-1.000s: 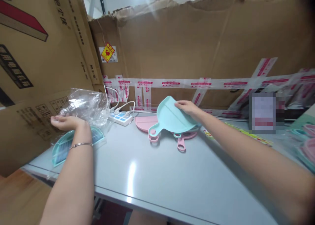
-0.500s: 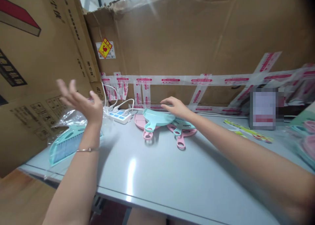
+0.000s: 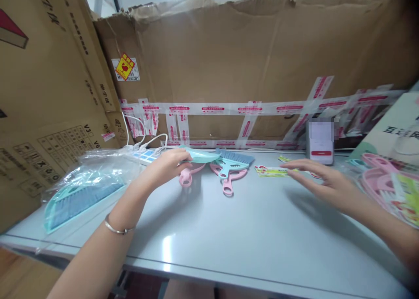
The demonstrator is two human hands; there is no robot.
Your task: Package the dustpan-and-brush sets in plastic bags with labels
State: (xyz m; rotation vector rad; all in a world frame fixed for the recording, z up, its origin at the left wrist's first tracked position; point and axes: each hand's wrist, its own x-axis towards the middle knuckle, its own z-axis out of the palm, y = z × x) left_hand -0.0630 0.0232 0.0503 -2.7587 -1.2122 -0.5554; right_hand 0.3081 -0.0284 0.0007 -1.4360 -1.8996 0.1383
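My left hand (image 3: 166, 166) is closed on the handle end of a teal dustpan (image 3: 200, 155) that lies on a pink dustpan (image 3: 187, 174) at the back of the grey table (image 3: 209, 229). Right beside them rests a teal brush (image 3: 233, 160) over a pink brush (image 3: 227, 182). My right hand (image 3: 322, 180) hovers open, fingers stretched, just right of a green and yellow label card (image 3: 270, 171). At the left, a teal brush in a clear plastic bag (image 3: 78, 190) lies near the table's edge.
Taped cardboard walls (image 3: 248, 63) close the table at the back and left. A white power strip (image 3: 145, 155) with cables sits at the back left. A small white device (image 3: 320, 144) stands at the back right. Pink and teal packed sets (image 3: 386, 181) pile at the right.
My left hand has left the plastic bag and come across to grip the teal dustpan. My right hand let go of the dustpan and moved right to the label card.
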